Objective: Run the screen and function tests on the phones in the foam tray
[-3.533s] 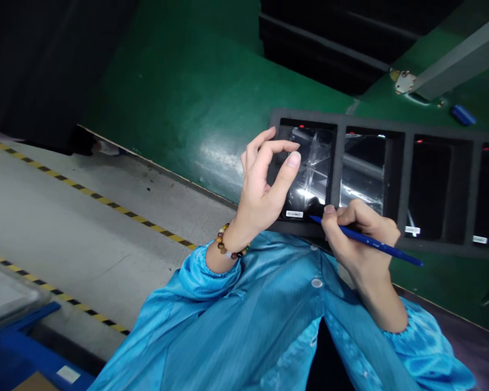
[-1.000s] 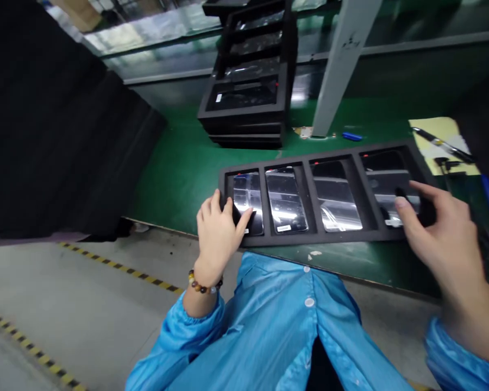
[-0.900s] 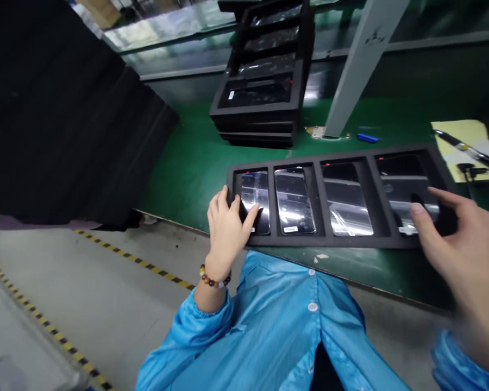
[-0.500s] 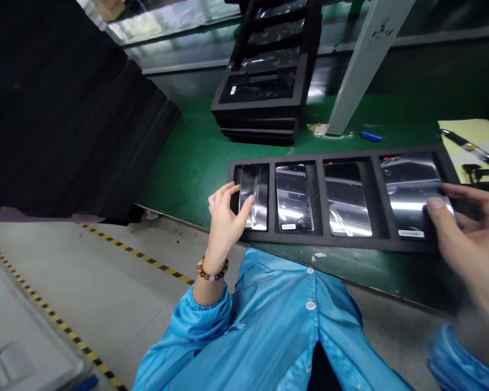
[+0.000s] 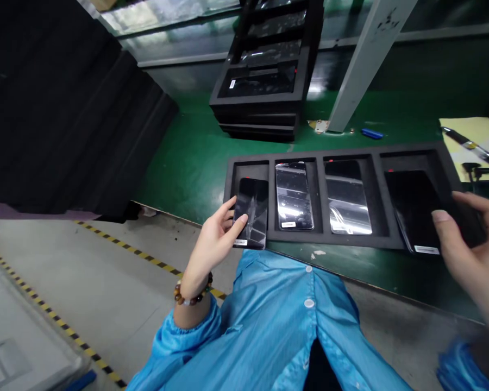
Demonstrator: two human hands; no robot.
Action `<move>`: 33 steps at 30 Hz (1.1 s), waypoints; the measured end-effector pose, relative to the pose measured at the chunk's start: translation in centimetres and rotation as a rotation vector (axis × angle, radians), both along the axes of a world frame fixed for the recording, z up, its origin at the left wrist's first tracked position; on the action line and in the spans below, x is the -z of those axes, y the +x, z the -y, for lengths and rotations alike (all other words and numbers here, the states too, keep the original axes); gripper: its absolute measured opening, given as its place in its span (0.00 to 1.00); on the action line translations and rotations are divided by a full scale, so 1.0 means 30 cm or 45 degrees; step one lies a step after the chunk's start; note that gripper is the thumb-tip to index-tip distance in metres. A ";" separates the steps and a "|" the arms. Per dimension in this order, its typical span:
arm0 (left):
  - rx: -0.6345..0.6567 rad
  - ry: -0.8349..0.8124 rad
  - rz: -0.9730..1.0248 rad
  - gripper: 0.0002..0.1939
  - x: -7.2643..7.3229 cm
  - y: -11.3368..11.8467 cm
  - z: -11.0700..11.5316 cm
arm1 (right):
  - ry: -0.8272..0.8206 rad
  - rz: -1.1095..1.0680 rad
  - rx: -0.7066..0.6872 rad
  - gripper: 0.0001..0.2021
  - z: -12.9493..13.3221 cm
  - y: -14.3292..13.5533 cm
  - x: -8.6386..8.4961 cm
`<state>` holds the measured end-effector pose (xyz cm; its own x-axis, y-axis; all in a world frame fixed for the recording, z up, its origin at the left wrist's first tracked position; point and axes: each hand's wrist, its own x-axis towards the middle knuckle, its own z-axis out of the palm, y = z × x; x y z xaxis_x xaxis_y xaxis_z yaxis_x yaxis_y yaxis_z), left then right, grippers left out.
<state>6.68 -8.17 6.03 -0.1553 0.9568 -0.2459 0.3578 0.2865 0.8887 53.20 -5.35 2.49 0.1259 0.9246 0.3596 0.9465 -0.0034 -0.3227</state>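
A black foam tray (image 5: 354,239) with a row of compartments lies along the bench edge. My left hand (image 5: 218,233) grips the leftmost phone (image 5: 253,209) by its left side, thumb on the screen; its lower end overhangs the tray's front rim. My right hand (image 5: 470,244) holds the rightmost phone (image 5: 415,209) at its right side, and that phone also sits low over the front rim. Between them, a second phone (image 5: 293,195) and a third phone (image 5: 348,198) lie in their compartments.
Behind stands a stack of black trays (image 5: 256,103) holding phones. Black foam sheets (image 5: 65,119) fill the left. A grey post (image 5: 370,65), a blue cap (image 5: 372,133), a yellow paper (image 5: 464,128) and a pen (image 5: 470,145) are beyond the tray.
Both outer phones have moved towards me, out over the front rim, with my hands on them. The two middle phones remain in their compartments.
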 end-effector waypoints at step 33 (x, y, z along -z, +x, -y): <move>0.235 0.006 0.481 0.14 -0.145 0.313 -0.364 | -0.206 -0.581 -0.251 0.28 -0.007 -0.390 0.018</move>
